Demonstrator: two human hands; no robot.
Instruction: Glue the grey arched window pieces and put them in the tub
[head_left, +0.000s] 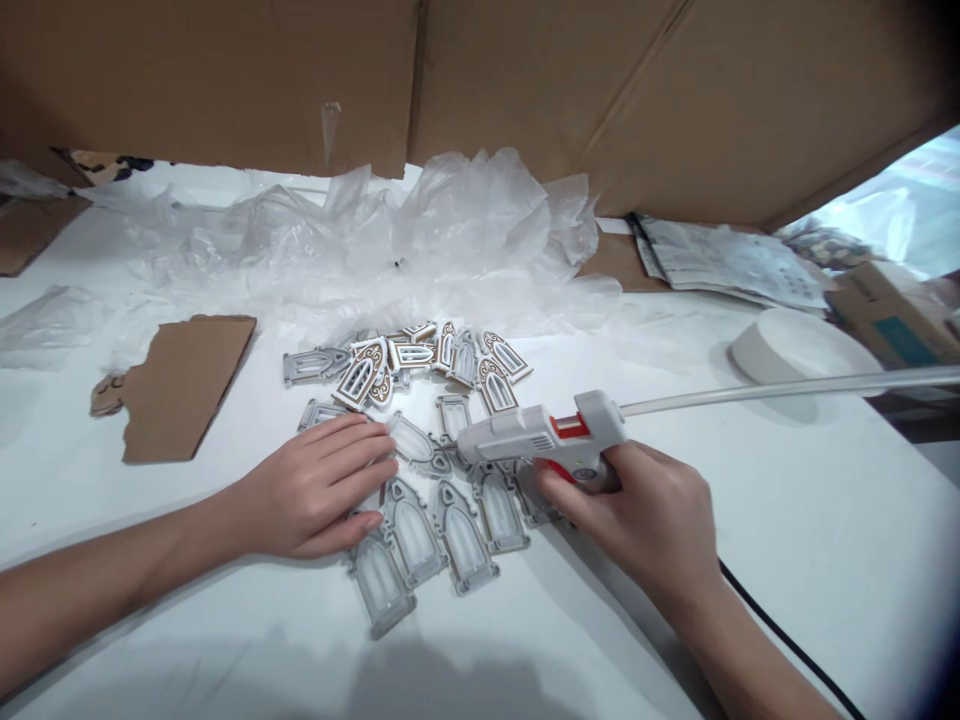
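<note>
Two bare forearms reach in from the bottom edge over a white table (787,560). The left hand (319,490) lies flat, palm down, fingers stretched out and close together, pressing on grey arch-shaped window cutouts (442,520) laid face down in a row at mid-table. The right hand (645,520) is wrapped around the grip of a white hot-glue gun with a red trigger (551,440), its nozzle pointing left at a cutout just beside the left fingertips; a long translucent glue stick (787,388) juts from the back of the gun toward the right edge, and a black cord (780,635) trails below the right wrist. Behind the row sits a loose heap of white-and-brown window cutouts (420,362) (these lie face up). Farther back are crumpled clear plastic wrap (420,235), a torn brown cardboard scrap (184,385) at left, a white round disc (802,350) at right, printed papers (731,262) and a brown cardboard wall (525,80).
</note>
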